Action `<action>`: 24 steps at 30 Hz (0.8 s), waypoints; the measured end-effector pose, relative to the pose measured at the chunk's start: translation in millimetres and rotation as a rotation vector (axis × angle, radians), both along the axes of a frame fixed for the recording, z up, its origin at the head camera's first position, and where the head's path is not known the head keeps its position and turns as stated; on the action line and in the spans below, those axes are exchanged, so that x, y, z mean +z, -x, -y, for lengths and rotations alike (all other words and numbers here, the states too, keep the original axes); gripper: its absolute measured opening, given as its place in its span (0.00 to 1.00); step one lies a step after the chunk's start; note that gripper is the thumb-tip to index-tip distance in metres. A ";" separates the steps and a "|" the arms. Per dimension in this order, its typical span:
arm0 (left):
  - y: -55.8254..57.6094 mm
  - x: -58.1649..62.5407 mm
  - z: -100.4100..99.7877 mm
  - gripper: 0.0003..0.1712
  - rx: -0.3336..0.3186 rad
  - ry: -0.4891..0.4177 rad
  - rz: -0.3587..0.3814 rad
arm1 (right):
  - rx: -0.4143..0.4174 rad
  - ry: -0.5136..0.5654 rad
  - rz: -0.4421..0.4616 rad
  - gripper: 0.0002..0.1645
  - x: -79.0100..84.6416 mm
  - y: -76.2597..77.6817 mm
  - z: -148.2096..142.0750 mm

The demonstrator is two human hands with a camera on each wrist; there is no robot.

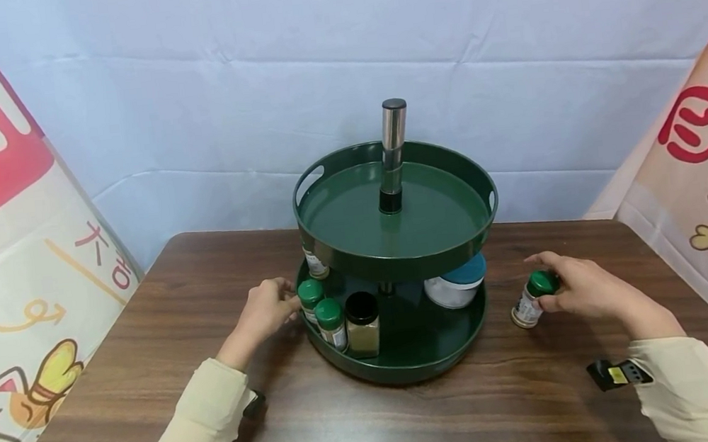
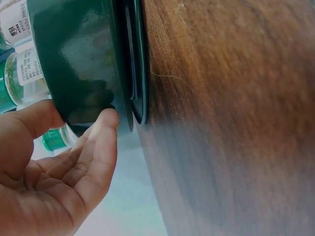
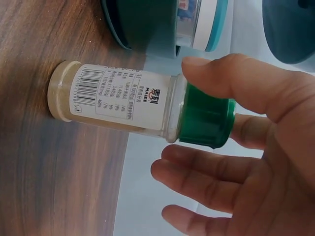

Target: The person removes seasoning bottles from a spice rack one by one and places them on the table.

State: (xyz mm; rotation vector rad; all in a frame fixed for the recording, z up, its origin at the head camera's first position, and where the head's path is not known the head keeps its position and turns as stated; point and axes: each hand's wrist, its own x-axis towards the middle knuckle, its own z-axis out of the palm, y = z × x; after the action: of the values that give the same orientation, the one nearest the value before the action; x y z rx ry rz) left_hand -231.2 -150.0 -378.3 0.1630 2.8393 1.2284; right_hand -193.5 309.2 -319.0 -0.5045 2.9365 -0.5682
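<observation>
Left hand [image 1: 266, 305], half curled, pinches one lower tray [image 1: 419, 370] bearing four jars [image 1: 330, 316], one tub [image 1: 447, 294]; right hand [image 1: 591, 287], likewise, one shaker [image 1: 526, 310].

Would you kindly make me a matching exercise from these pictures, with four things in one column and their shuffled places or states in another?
Things
1. Left hand
2. Right hand
3. Black-capped jar
4. Blue-lidded tub

Places or states
A. On the right half of the lower tray, as the head view shows it
B. Pinching a green-capped bottle by its cap
C. On the left half of that tray in the head view
D. At that tray's rim

Pairs: 1-D, 2-B, 3-C, 4-A
</observation>
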 end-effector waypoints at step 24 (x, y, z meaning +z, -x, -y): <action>1.7 -1.1 0.6 0.13 0.001 -0.010 0.001 | 0.049 -0.070 -0.197 0.33 13.1 -25.0 23.1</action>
State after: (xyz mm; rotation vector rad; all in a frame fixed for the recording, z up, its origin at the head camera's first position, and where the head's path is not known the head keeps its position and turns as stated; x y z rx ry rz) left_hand -232.9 -150.6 -379.4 0.1617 2.8328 1.2422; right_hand -168.4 286.1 -305.9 -0.6581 3.1052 -0.4311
